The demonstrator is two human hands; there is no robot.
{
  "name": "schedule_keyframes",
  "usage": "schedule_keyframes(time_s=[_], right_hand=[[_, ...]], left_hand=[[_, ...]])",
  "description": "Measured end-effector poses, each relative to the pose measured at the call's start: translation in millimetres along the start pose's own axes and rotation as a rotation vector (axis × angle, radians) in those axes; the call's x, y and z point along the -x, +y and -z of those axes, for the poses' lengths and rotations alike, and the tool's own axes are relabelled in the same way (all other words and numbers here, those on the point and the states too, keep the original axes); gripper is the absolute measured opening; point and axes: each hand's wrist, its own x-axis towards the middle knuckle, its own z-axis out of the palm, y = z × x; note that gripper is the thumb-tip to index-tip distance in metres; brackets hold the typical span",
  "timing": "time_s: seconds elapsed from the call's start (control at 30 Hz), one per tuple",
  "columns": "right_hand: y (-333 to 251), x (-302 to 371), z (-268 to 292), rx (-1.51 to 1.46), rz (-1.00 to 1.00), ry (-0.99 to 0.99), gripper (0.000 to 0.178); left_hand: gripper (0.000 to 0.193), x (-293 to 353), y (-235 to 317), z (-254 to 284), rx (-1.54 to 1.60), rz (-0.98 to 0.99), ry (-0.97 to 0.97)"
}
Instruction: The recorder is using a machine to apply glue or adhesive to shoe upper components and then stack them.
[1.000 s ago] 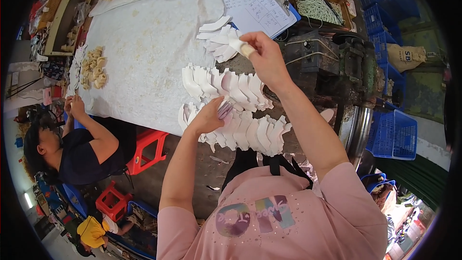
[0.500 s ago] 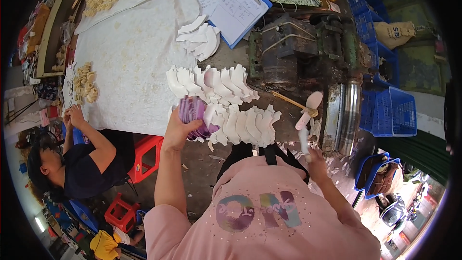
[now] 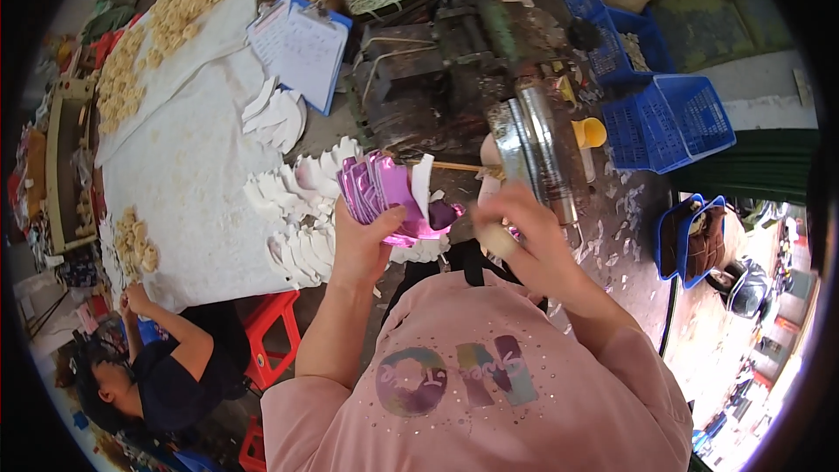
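Observation:
My left hand [image 3: 360, 245] grips a stack of shiny purple foil-covered curved pieces [image 3: 384, 192], thumb across the front. A white strip [image 3: 422, 185] stands up at the stack's right side, and the top purple piece juts out to the right. Close by on the right, my right hand [image 3: 529, 245] is raised with bent fingers, smeared by motion; what it holds, if anything, I cannot make out. Left of and behind the stack are two rows of white curved pieces [image 3: 304, 249], partly hidden by my left hand and the stack.
Shiny metal rollers [image 3: 535, 144] belong to a dark machine [image 3: 402, 74] beyond my hands. A wooden stick [image 3: 450, 166] lies before it. Clipboards [image 3: 306, 52], a yellow cup [image 3: 590, 131] and blue crates [image 3: 673, 122] are around. A co-worker [image 3: 166, 367] sits at the left, near a red stool [image 3: 273, 336].
The view has swung to the right. My left hand has lifted the purple stack off the white rows and rightward. My right hand has come up from the table's right edge toward the stack.

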Motion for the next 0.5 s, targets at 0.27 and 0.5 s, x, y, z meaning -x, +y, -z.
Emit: schedule_keyframes(time_s=[0.27,0.5], right_hand=[[15,-29,-20,0.052,0.230,0.300,0.019],[18,-27,44,0.030,0.247,0.316,0.014]], left_hand=[[0.066,2,-9,-63,0.190,-0.110,-0.045],[0.038,-7,-20,-70,-0.137,-0.288,0.084]])
